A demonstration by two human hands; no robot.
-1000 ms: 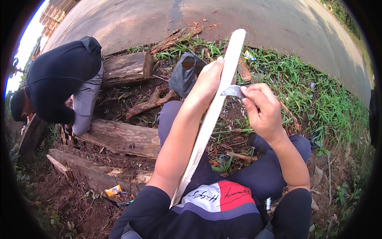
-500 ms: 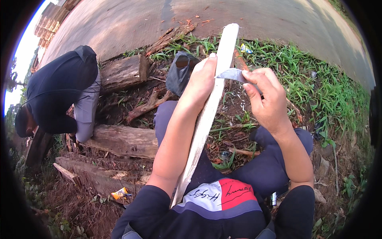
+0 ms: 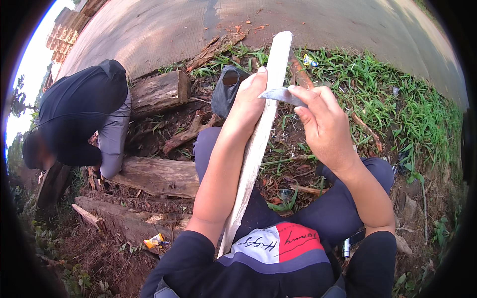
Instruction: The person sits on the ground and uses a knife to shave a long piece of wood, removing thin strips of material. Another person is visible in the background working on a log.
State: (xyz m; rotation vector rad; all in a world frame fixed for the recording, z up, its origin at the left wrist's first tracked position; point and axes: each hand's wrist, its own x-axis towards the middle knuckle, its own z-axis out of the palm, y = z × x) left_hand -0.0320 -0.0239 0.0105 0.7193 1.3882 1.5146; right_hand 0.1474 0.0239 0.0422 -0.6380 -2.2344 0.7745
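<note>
A long, pale wooden strip [image 3: 258,134] runs from my lap up and slightly right, its peeled upper end pointing toward the road. My left hand [image 3: 250,97] is closed around its left side, thumb up near the top. In my right hand [image 3: 325,116] is a knife with a curved grey blade [image 3: 280,95], pinched between thumb and fingers; its handle is hidden by the hand. The blade lies across the strip's face, its tip reaching past the left edge close to my left hand. Small pale shavings lie on the soil below.
At the left another person [image 3: 82,116] bends over among weathered logs [image 3: 154,176]. A dark bag [image 3: 228,92] stands beyond my left forearm. Grass [image 3: 377,94] lines the paved road [image 3: 318,25]. A yellow wrapper [image 3: 155,242] lies at lower left.
The strip's upper end has swung a little left. My right hand and the blade have shifted left, and the blade tip now extends past the strip's left edge. Both grips are unchanged.
</note>
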